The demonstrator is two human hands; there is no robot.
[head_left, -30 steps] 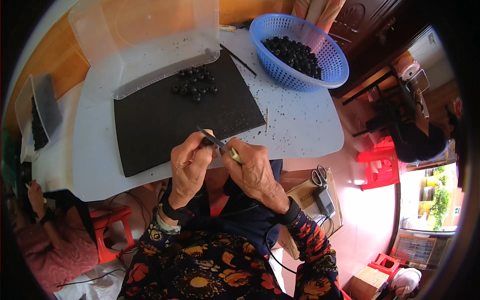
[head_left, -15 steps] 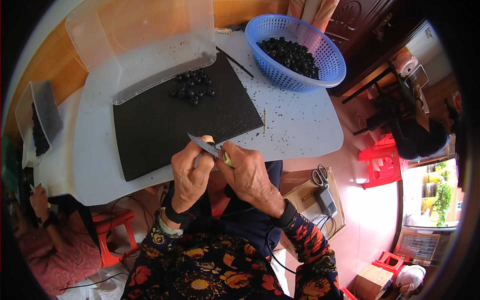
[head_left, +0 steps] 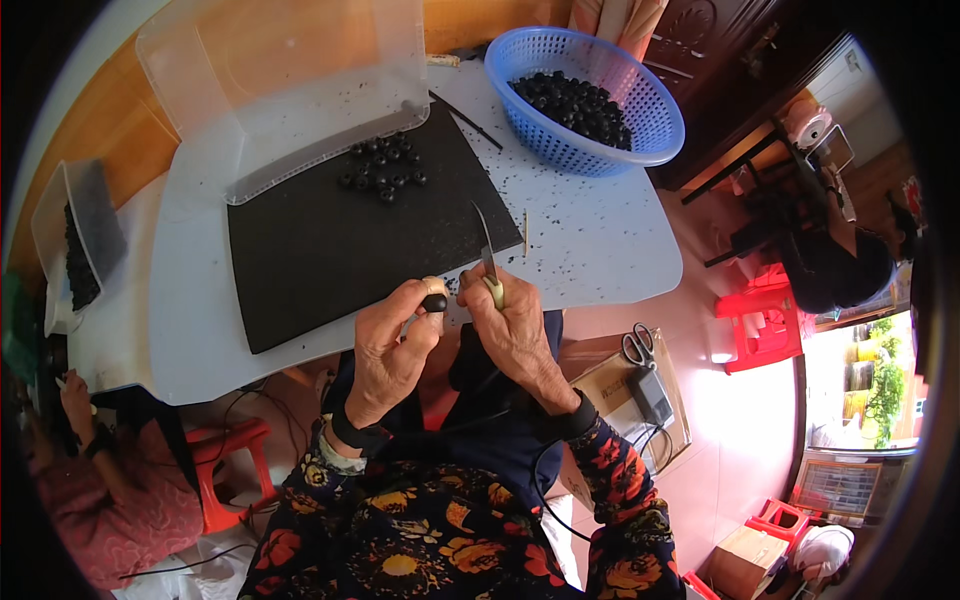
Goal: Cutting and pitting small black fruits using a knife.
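My left hand (head_left: 388,345) pinches a small black rounded piece (head_left: 434,302) between thumb and fingers, and one fingertip wears a tan covering (head_left: 435,285). In my right hand (head_left: 515,325) is a knife (head_left: 495,290) with a pale green handle. Its thin curved blade points up and away, apart from the black piece. Both hands hover at the near edge of a black mat (head_left: 310,270), where several black rounded pieces (head_left: 385,165) with holes lie in a cluster toward the far side.
A blue basket (head_left: 655,155) heaped with black pieces stands at the far right of the pale table (head_left: 600,270). A clear plastic bin (head_left: 290,85) leans behind the mat. Dark crumbs and a thin stick (head_left: 526,232) lie to the right. At left a person's hand (head_left: 76,400) shows.
The knife has come away from the left hand and swung upright, as my right hand shifted slightly right. The black piece in my left hand now shows clearly.
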